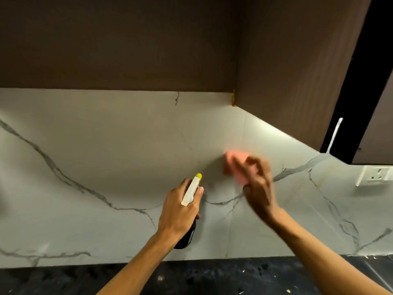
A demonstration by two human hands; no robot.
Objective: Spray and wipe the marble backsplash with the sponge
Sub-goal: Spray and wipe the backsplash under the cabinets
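**A:** Start big. Where is the marble backsplash (pixel 95 162)?

**B:** It fills the wall between the dark upper cabinets (pixel 127 39) and the black countertop (pixel 202 277), and turns a corner on the right.

**A:** Why are both arms up at it?

**B:** One job each, I'd say. The left forearm rises from below centre. The left hand (pixel 178 209) is wrapped round the neck of the spray bottle (pixel 190 191), with the yellow nozzle aimed at the stone and the dark body hanging under the palm — ready to squirt.

**A:** And the right?

**B:** That arm comes in from the lower right, wrist bent toward the left. The right hand (pixel 260 188) pinches the pink sponge (pixel 230 165) in its fingertips, up at the marble just right of the nozzle — it's blurred, so probably mid-wipe.

**A:** Is the sponge flat on the stone?

**B:** It's too smeared to tell.
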